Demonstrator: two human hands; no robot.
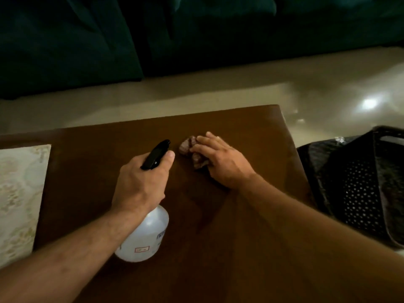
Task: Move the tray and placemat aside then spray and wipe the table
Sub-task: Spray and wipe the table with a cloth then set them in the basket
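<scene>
Since the spray bottle (143,234) was translucent plastic and looked only part full, it was judged light and rigid, possibly slick if wet; best taken at the neck under the black trigger head (155,154), which is where the left hand (140,184) was clamped, thumb up beside the nozzle. The cloth (192,153) was soft and bunched, judged easy to drag but prone to balling up; it was pressed flat to the table (251,132) under the right hand (220,159), fingers mostly straight. Hands were held near each other, not touching. The placemat (20,197) was seen at the table's left edge. A dark perforated tray (360,189) was seen off the right edge. Tabletop: dark brown, smooth, faint sheen, judged low friction. Room was dim; pale glossy floor (218,88), dark sofa (87,40) beyond.
</scene>
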